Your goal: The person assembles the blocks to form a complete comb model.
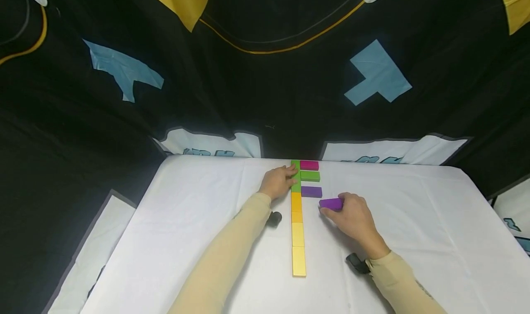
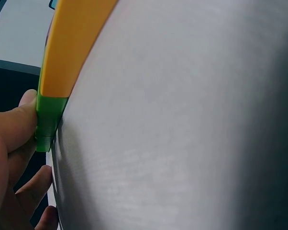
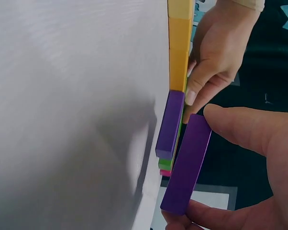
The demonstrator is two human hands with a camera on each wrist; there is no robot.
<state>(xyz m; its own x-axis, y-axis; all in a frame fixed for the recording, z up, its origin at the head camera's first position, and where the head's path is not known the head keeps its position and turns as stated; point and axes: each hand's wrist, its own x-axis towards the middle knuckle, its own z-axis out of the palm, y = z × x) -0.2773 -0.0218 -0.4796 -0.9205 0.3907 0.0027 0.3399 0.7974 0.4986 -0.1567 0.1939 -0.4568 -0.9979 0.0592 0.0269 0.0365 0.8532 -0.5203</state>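
Note:
In the head view, my right hand (image 1: 353, 215) pinches a purple block (image 1: 331, 204) above the white table, right of the lined-up blocks. The right wrist view shows that block (image 3: 187, 163) between thumb and fingers, its ends gripped. My left hand (image 1: 278, 181) rests its thumb and fingers on the green blocks (image 1: 296, 185) at the far end of a straight column. In the left wrist view its thumb touches a green block (image 2: 51, 111). Nearer me, the column continues with orange blocks (image 1: 296, 202) and pale yellow blocks (image 1: 298, 261).
Beside the column's far end lie a magenta block (image 1: 309, 165), a green block (image 1: 310, 176) and another purple block (image 1: 311, 192), pointing sideways. The white tablecloth (image 1: 414, 240) ends just behind them. A black patterned curtain (image 1: 265, 97) hangs beyond.

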